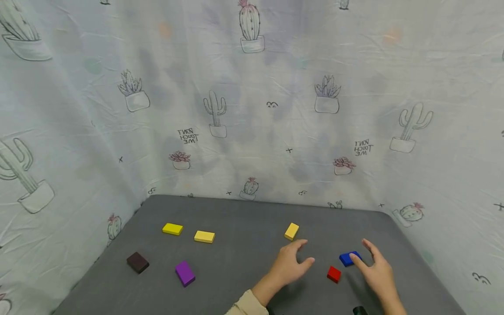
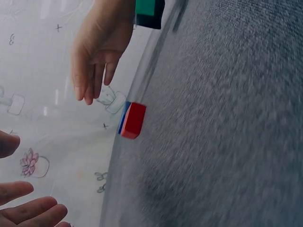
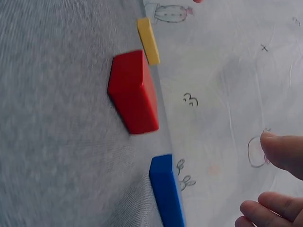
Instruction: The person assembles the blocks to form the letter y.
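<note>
A red block (image 1: 334, 274) lies on the grey table between the two hands, with a blue block (image 1: 348, 258) just behind and to its right. My right hand (image 1: 376, 270) hovers beside them, its thumb overlapping the blue block in the head view; thumb and fingers are spread and hold nothing. To the left of the red block, my left hand (image 1: 289, 264) is above the table, fingers apart and holding nothing. A light yellow block (image 1: 292, 231) lies just behind the left hand. In the right wrist view the red block (image 3: 132, 92) stands nearest.
Farther left on the grey table (image 1: 236, 280) lie a bright yellow block (image 1: 172, 229), a light yellow block (image 1: 204, 236), a dark brown block (image 1: 138, 262) and a purple block (image 1: 185, 273). A cactus-printed curtain (image 1: 275, 131) hangs behind the table and along both sides.
</note>
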The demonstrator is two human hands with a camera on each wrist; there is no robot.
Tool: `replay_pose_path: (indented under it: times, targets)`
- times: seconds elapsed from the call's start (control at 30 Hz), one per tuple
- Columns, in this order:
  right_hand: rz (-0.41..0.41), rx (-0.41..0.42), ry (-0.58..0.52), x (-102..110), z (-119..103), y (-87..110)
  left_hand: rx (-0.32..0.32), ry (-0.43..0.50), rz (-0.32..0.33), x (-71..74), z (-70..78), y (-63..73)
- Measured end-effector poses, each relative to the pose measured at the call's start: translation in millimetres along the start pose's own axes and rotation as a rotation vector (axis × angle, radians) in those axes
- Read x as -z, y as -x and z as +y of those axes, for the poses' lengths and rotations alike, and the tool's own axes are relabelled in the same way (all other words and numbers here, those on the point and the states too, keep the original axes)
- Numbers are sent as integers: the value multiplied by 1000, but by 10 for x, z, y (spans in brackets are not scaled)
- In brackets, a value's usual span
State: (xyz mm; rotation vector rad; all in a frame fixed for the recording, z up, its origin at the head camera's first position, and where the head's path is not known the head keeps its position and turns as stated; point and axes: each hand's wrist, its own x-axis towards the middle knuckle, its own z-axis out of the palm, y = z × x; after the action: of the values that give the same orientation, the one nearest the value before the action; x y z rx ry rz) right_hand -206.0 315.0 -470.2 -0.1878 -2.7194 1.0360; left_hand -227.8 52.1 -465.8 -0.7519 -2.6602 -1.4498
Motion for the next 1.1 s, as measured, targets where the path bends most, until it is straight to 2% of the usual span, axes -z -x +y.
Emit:
replay_pose_path:
  times: [0.17, 0.33, 0.43, 0.63, 0.87, 1.1]
  targets:
    - [-41, -31, -19, 34, 92, -32, 4, 28, -16, -99, 28, -40]
    - [-128, -86, -17, 73, 195, -54, 58, 115, -55, -204, 65, -92]
    - [-172, -121, 5, 75, 237, -63, 72, 129, -78, -260, 69, -107]
    - [-200, -131, 21, 48, 208, -144, 72, 109, -96, -319, 59, -159]
    - [-208, -128, 30, -23, 202, -181, 61, 59, -160, -386, 49, -233]
    - [-210, -147, 23, -100, 260, -185, 64, -5, -166, -515, -2, -271]
